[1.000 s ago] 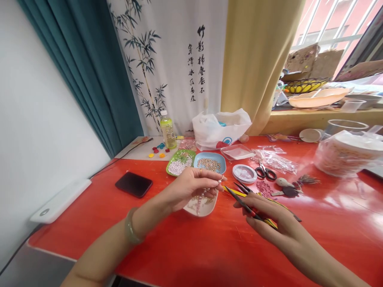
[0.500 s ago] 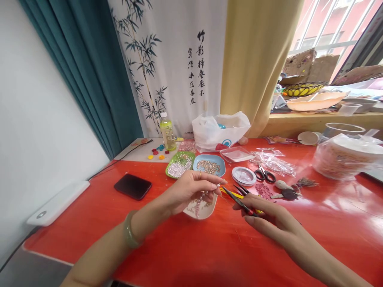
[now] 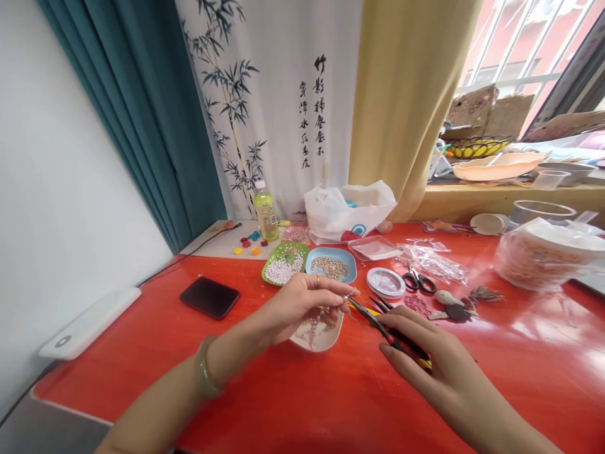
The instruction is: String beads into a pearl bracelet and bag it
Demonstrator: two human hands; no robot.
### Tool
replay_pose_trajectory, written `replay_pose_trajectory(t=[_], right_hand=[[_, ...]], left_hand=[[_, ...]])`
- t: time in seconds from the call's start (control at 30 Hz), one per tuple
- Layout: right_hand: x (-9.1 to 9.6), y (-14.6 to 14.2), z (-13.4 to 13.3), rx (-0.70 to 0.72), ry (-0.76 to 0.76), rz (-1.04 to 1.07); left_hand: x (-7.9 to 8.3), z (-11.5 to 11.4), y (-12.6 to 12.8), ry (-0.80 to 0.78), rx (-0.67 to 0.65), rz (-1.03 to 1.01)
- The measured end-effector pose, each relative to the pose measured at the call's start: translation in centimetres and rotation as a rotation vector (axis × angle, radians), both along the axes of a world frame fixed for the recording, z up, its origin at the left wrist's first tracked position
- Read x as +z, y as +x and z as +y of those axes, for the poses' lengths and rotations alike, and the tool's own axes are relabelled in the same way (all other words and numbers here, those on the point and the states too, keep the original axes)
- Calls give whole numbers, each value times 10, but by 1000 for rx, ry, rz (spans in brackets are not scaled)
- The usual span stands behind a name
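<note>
My left hand (image 3: 300,306) is closed in a pinch on a beaded strand (image 3: 312,332), which seems to hang down over a white dish (image 3: 326,345) holding small beads. Fingers partly cover the strand's upper end. My right hand (image 3: 437,347) grips needle-nose pliers (image 3: 373,320) with dark jaws and red, black and yellow on the handles. The pliers' tip reaches the left fingertips, touching or nearly touching the small piece there. Just behind lies another dark-tipped tool (image 3: 378,302), partly hidden. Beyond the left hand are a green tray (image 3: 267,277) of white beads and a blue tray (image 3: 352,261) of gold beads.
On the red table (image 3: 265,403) lie a black phone (image 3: 210,297), scissors (image 3: 420,280), a round lidded case (image 3: 386,282), pink pieces (image 3: 416,306) and keys (image 3: 456,309). Farther back are a bottle (image 3: 266,213), a plastic bag (image 3: 350,211) and clear packets (image 3: 435,261). A wrapped tub (image 3: 548,255) stands right.
The pliers' tip has moved slightly left, closer to the left fingertips. My right hand has shifted its hold on the handles, fingers more spread. My left hand keeps its pinch.
</note>
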State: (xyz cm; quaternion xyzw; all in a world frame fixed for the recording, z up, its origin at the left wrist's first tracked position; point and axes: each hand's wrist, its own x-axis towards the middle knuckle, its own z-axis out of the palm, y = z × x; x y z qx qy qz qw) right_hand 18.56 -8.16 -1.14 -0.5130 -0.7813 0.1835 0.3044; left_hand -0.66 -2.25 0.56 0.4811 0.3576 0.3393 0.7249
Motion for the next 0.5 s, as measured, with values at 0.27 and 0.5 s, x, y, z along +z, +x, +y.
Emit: replay_pose_trajectory(t=[0.27,0.5], right_hand=[[-3,0,1,-2,74,-21],[-3,1,1,0,71,-24]], left_hand=[[-3,-1,-1,9,-10,-10],[-4,-1,-2,13,-15,-13]])
